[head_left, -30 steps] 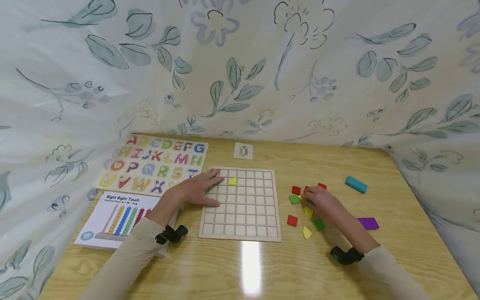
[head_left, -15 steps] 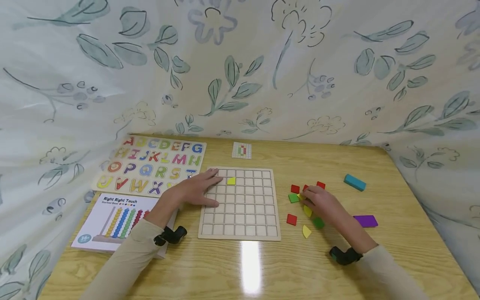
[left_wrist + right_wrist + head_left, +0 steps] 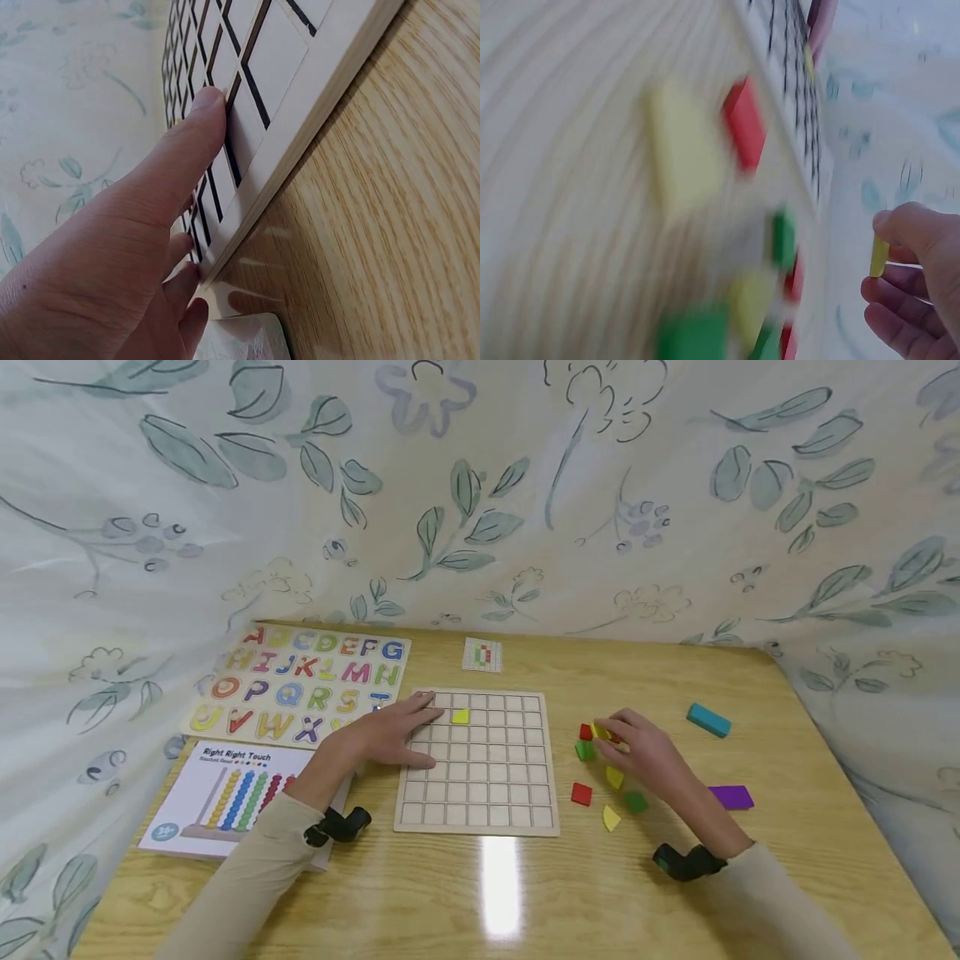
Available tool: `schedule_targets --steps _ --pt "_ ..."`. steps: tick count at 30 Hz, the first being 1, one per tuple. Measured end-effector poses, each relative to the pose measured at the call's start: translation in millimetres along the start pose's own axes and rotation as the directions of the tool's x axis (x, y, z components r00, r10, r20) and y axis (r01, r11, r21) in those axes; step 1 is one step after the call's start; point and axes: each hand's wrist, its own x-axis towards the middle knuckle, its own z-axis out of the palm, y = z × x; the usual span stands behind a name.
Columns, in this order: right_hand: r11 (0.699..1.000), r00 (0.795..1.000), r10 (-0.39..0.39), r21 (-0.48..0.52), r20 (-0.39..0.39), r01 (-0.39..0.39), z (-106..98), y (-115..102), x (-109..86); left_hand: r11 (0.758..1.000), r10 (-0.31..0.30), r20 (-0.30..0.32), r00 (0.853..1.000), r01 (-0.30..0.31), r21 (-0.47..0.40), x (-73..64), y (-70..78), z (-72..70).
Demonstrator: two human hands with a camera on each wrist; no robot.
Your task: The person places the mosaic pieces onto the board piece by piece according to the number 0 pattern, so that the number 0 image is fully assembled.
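Note:
My left hand [image 3: 386, 732] lies with fingers spread over the left edge of a wooden grid board [image 3: 487, 772], its thumb [image 3: 206, 112] touching the squares. One yellow piece [image 3: 461, 717] with a curved corner sits in a cell near the board's top. To the right of the board, my right hand [image 3: 643, 750] pinches another yellow piece [image 3: 879, 256] between thumb and fingers, raised off the table. Around and under that hand lie loose pieces: a red square [image 3: 581, 793], a yellow quarter-circle [image 3: 611, 818], a second yellow one [image 3: 614, 777], and green ones [image 3: 635, 802]. More red pieces are partly hidden by the fingers.
A small pattern card [image 3: 482, 655] lies behind the board. Left of it are an alphabet board [image 3: 300, 668] and a white bead-toy box [image 3: 225, 802], partly under the left arm. A teal block [image 3: 708, 720] and a purple block [image 3: 731, 797] lie at the right.
My right hand has lifted slightly from among the loose pieces, with the yellow piece pinched in its fingers. The left hand stays on the board.

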Motion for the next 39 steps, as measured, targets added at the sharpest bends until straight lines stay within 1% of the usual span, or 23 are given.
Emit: schedule_targets --steps 2,4,6,9,11,14,16,19,24,34,39 --pt "0.998 0.999 -0.043 0.049 -0.03 0.044 4.7 -10.0 12.1 1.0 -0.002 -0.001 1.0 0.002 0.005 0.0 -0.1 -0.5" --pt "0.992 0.997 -0.081 0.091 -0.015 0.082 11.2 -22.4 25.9 1.0 -0.009 0.007 1.0 0.009 0.002 0.0 -0.2 -1.1" --pt "0.989 0.995 -0.089 0.12 0.035 0.084 19.3 -35.8 41.8 1.0 -0.017 0.011 1.0 0.017 -0.005 -0.1 -0.2 -1.8" --pt "0.986 0.988 -0.076 0.155 0.135 0.054 33.7 -51.5 66.5 0.999 -0.026 0.015 1.0 0.027 -0.023 -0.9 -0.3 -2.0" --pt "0.989 0.98 -0.07 0.143 0.185 0.044 43.6 -58.3 81.7 0.999 -0.017 0.016 1.0 0.017 -0.033 -1.2 -0.7 -1.5" --pt "0.992 0.97 -0.066 0.123 0.235 0.038 57.9 -63.2 97.5 0.999 -0.01 0.026 1.0 0.011 -0.044 -0.7 -1.3 0.5" --pt "0.993 0.966 -0.064 0.108 0.25 0.038 66.0 -64.3 104.4 0.999 -0.015 0.026 1.0 0.016 -0.039 0.2 -1.2 1.5" --pt "0.996 0.961 -0.04 0.093 0.275 0.015 73.1 -64.7 111.7 0.999 -0.021 0.015 1.0 0.021 -0.029 1.5 -1.5 1.9" --pt "0.996 0.955 -0.028 0.094 0.295 0.0 75.6 -63.6 117.5 1.0 -0.021 0.012 1.0 0.021 -0.013 0.2 -1.4 -1.6" --pt "0.996 0.942 -0.016 0.093 0.334 -0.016 74.4 -65.3 116.9 1.0 -0.012 0.006 1.0 0.012 -0.013 -1.1 -0.2 -2.4" --pt "0.994 0.943 -0.015 0.105 0.333 -0.022 75.0 -67.1 116.9 1.0 -0.016 0.011 1.0 0.016 -0.006 -1.1 -0.9 -1.4"
